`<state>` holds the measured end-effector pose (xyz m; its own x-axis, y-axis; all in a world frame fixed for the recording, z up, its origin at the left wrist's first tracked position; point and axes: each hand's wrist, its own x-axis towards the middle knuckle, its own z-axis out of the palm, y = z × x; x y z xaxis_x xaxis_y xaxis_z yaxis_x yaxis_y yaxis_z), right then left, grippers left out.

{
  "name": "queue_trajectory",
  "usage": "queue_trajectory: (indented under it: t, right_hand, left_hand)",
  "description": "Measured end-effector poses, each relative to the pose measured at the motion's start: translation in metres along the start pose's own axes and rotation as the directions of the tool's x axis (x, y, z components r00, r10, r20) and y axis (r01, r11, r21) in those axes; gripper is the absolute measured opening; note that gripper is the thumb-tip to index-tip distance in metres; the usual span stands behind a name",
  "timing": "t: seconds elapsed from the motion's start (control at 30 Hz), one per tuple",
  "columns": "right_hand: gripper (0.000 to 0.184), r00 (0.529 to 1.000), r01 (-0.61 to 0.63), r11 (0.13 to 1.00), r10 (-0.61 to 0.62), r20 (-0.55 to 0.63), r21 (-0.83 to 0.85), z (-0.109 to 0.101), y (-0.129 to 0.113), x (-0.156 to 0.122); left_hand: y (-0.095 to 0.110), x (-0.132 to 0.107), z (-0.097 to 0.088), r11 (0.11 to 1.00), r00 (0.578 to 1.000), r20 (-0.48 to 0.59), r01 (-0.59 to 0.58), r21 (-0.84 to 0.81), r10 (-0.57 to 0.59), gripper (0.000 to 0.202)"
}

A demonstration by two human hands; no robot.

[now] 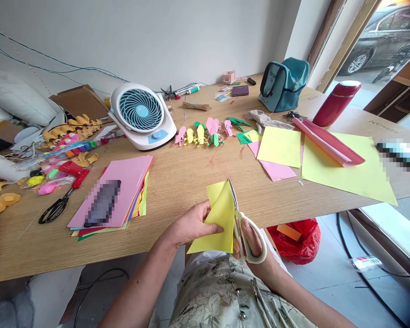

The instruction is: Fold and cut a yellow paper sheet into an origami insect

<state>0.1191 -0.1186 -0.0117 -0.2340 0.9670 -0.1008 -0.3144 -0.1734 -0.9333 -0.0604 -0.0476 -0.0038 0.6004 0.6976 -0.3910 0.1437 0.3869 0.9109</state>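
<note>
My left hand pinches a folded piece of yellow paper just over the table's front edge, thumb on its face. In my right hand is a pair of scissors with cream-white handles, my thumb through one loop. The blades point away from me and lie along the right edge of the yellow paper; whether they are cutting into it I cannot tell. Beyond the hands stands a row of small folded paper figures in pink, yellow and green. To their right lie a yellow sheet and a pink sheet.
A stack of coloured paper with a blurred dark object on top lies left, beside black-handled scissors. Behind are a white fan and a teal bag. A red flask stands right. A red plastic bag sits below the table edge.
</note>
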Motion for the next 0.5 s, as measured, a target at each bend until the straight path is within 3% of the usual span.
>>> queue_trajectory:
  t: [0.3,0.5]
  right_hand:
    - [0.045,0.999,-0.035,0.989,0.04,-0.027,0.147,-0.003,0.013,0.004]
    - [0.047,0.999,0.021,0.993,-0.017,-0.041,0.12,-0.017,0.018,0.009]
  left_hand:
    - [-0.001,-0.002,0.0,0.999,0.999,0.037,-0.003,0.04,0.001,0.046]
    - [0.002,-0.004,0.0,0.996,0.999,-0.052,0.003,-0.087,-0.008,0.054]
